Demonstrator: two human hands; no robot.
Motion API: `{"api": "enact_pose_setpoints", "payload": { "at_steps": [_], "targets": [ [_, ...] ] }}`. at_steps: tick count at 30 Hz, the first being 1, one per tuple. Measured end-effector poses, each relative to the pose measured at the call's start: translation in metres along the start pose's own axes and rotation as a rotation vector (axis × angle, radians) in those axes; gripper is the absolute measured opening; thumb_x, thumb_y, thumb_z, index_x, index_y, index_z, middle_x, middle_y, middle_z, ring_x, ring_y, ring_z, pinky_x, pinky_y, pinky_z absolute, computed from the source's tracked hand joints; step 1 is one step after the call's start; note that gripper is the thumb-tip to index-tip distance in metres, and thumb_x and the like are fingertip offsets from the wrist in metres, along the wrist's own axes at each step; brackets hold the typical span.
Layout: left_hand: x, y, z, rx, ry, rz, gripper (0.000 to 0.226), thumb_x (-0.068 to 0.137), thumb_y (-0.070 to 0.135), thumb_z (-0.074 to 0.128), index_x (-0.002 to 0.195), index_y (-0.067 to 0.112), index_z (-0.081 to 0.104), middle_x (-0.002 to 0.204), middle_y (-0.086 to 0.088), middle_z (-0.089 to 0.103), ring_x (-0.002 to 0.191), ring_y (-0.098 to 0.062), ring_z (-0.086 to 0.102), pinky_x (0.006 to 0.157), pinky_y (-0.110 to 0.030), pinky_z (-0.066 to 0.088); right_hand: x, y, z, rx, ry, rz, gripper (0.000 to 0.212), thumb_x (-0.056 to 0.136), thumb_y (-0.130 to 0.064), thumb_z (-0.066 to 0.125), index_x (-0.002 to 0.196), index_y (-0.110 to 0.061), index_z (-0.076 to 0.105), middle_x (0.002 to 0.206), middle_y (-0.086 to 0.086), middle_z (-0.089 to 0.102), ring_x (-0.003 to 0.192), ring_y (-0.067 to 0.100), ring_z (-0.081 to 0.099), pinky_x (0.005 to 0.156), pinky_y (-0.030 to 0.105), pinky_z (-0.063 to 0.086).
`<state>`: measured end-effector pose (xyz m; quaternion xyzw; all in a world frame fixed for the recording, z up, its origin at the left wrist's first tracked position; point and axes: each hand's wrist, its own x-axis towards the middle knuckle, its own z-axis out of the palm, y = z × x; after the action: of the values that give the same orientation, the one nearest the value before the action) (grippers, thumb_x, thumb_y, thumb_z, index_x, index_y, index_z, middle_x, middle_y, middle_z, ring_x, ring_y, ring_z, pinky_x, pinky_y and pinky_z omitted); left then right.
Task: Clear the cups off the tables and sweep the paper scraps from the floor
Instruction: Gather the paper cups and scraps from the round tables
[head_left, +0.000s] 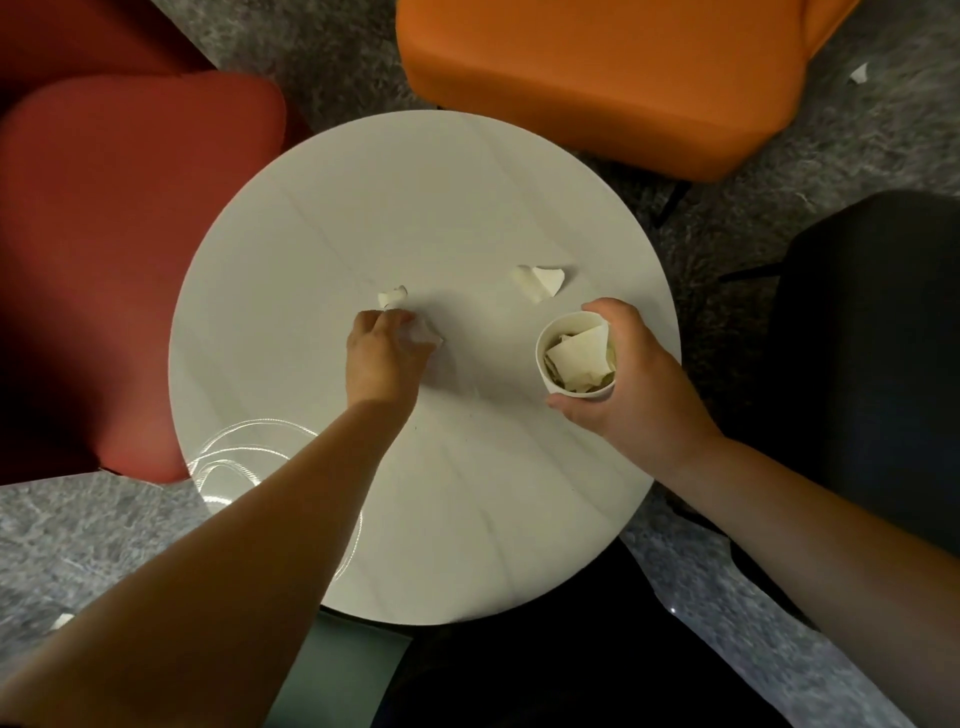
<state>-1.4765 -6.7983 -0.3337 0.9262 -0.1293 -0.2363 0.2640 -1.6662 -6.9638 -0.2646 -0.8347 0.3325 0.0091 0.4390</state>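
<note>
Nearest to me, on the right side of the round white desk (467, 519), my right hand (631, 379) has its grip clamped around a white paper cup (575, 358), fingers on the far side and thumb on the near side; the cup is upright and already holds several paper pieces. A little to the left, my left hand (382, 358) is low on the desk with the fingers curled on a crumpled paper scrap (423, 332), so this grip is closed on the scrap. I judge that I am collecting the scraps from the desk into the cup before I carry the cup away. The next move, I think, calls for lifting this scrap and bringing it over the open cup without spilling what is inside. Just beyond my left fingers lies a small torn scrap (392, 297), and further to the right a bigger folded scrap (540, 280), both apart from my hands. Around the desk stand a red chair (104, 234), an orange chair (597, 78) and a dark chair (872, 338), close enough to hinder sweeping. On the grey carpet (332, 62), one piece of paper (860, 73) lies far right and another white bit (62, 621) near left.
</note>
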Motion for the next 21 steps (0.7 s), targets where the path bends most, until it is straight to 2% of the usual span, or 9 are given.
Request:
{"api": "enact_pose_setpoints", "payload": {
  "at_steps": [3, 8, 10, 12, 15, 17, 19, 21],
  "targets": [
    [0.005, 0.001, 0.007, 0.055, 0.000, 0.036, 0.040, 0.082, 0.019, 0.074, 0.120, 0.014, 0.064, 0.123, -0.008, 0.049, 0.107, -0.027, 0.055, 0.096, -0.032, 0.047, 0.001, 0.000, 0.000, -0.001, 0.003, -0.007, 0.084, 0.064, -0.036, 0.087, 0.131, -0.030, 0.037, 0.119, -0.010, 0.048, 0.101, 0.004, 0.047, 0.079, 0.020, 0.041],
    [0.003, 0.002, 0.011, 0.068, -0.046, 0.042, 0.033, 0.083, 0.013, 0.070, 0.115, 0.017, 0.064, 0.121, -0.006, 0.050, 0.107, -0.027, 0.053, 0.095, -0.035, 0.047, 0.001, -0.002, 0.001, 0.007, 0.001, 0.000, 0.084, 0.064, -0.036, 0.087, 0.131, -0.033, 0.037, 0.119, -0.012, 0.046, 0.101, 0.003, 0.045, 0.080, 0.019, 0.041],
    [0.000, 0.003, 0.011, 0.040, -0.064, 0.028, 0.034, 0.084, 0.010, 0.068, 0.117, 0.017, 0.063, 0.121, -0.006, 0.049, 0.102, -0.024, 0.054, 0.089, -0.029, 0.046, 0.001, -0.003, 0.002, 0.009, 0.004, 0.000, 0.083, 0.064, -0.035, 0.087, 0.131, -0.034, 0.037, 0.118, -0.014, 0.045, 0.099, 0.000, 0.044, 0.078, 0.017, 0.040],
    [-0.003, 0.007, 0.010, -0.028, -0.046, 0.006, 0.032, 0.086, 0.008, 0.066, 0.116, 0.017, 0.063, 0.115, -0.004, 0.051, 0.095, -0.020, 0.055, 0.079, -0.016, 0.042, 0.001, -0.004, 0.002, 0.007, 0.002, -0.003, 0.083, 0.064, -0.035, 0.087, 0.131, -0.034, 0.037, 0.117, -0.015, 0.044, 0.098, -0.002, 0.043, 0.076, 0.014, 0.038],
    [-0.013, 0.028, 0.002, -0.184, -0.020, -0.006, 0.021, 0.088, 0.010, 0.067, 0.108, 0.017, 0.066, 0.094, 0.005, 0.061, 0.086, -0.011, 0.061, 0.068, 0.001, 0.039, 0.001, -0.004, 0.002, 0.009, -0.002, -0.008, 0.083, 0.064, -0.034, 0.087, 0.130, -0.035, 0.037, 0.116, -0.016, 0.044, 0.096, -0.004, 0.042, 0.072, 0.007, 0.036],
    [-0.025, 0.053, -0.007, -0.394, -0.027, -0.029, 0.016, 0.087, 0.010, 0.070, 0.100, 0.019, 0.067, 0.088, 0.004, 0.067, 0.084, -0.011, 0.066, 0.073, -0.005, 0.047, 0.001, -0.005, 0.002, 0.021, 0.000, -0.005, 0.082, 0.063, -0.034, 0.087, 0.128, -0.036, 0.037, 0.116, -0.016, 0.045, 0.096, -0.002, 0.044, 0.071, 0.006, 0.036],
    [-0.042, 0.081, -0.016, -0.651, -0.048, -0.026, 0.014, 0.085, 0.006, 0.072, 0.093, 0.018, 0.067, 0.084, 0.002, 0.070, 0.081, -0.016, 0.070, 0.077, -0.023, 0.056, 0.003, -0.006, 0.002, 0.041, -0.008, 0.005, 0.081, 0.063, -0.034, 0.087, 0.127, -0.035, 0.037, 0.117, -0.014, 0.047, 0.097, 0.002, 0.047, 0.072, 0.011, 0.039],
    [-0.060, 0.104, -0.023, -0.784, -0.092, 0.058, 0.013, 0.084, 0.004, 0.072, 0.088, 0.015, 0.068, 0.077, 0.006, 0.069, 0.077, -0.014, 0.069, 0.072, -0.029, 0.058, 0.003, -0.007, 0.002, 0.069, -0.014, 0.009, 0.079, 0.064, -0.035, 0.087, 0.124, -0.038, 0.037, 0.117, -0.016, 0.048, 0.093, 0.000, 0.051, 0.070, 0.010, 0.039]
  ]
}}
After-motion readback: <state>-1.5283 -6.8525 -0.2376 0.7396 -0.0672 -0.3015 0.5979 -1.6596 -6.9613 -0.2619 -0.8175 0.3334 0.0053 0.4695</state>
